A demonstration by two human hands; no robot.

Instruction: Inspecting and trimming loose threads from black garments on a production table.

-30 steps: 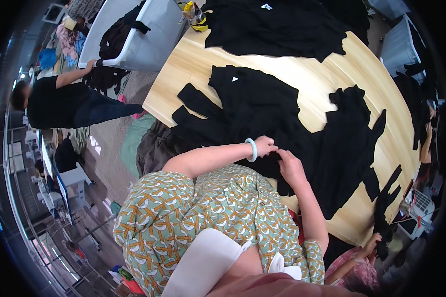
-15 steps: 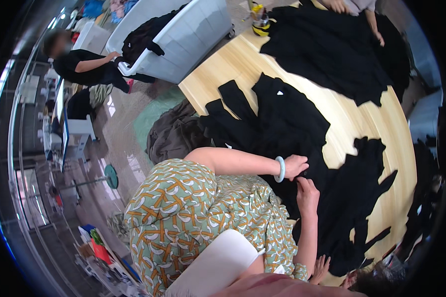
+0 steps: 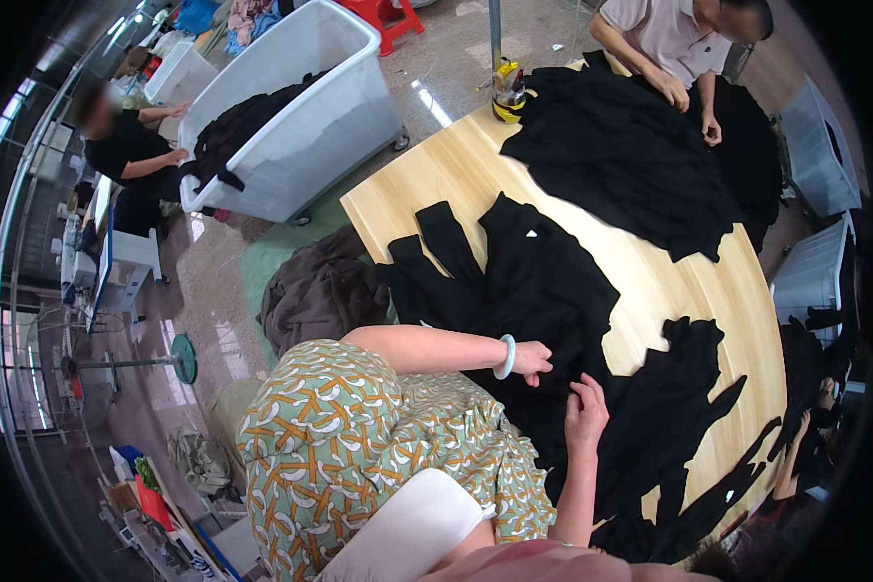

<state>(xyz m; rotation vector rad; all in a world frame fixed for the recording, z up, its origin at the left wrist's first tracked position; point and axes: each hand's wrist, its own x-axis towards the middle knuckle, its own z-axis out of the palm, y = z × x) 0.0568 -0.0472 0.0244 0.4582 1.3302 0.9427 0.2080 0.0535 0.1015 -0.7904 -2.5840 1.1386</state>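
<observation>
Black knitted garments (image 3: 543,276) lie spread over the wooden table in front of me. My left hand (image 3: 532,362), with a pale bracelet at the wrist, is over the near part of one garment. Its fingers are bent together in a pinch; whether cloth is between them cannot be made out. To its right is my right hand (image 3: 586,412), raised a little, with loosely bent fingers apart and nothing visible in them. A small white label (image 3: 531,233) shows on the garment beyond my hands. Another black garment (image 3: 684,373) spreads out to the right.
The wooden table (image 3: 398,179) has a curved edge. Across it, a person (image 3: 669,48) handles a large black piece. A wheeled grey bin (image 3: 330,126) with dark cloth stands far left, beside another person (image 3: 131,145). Dark brown cloth (image 3: 325,291) is heaped beside the table.
My hands have come apart from where they met on the black garment. Both shifted left in the view, and the whole view has tilted, showing more of the far side.
</observation>
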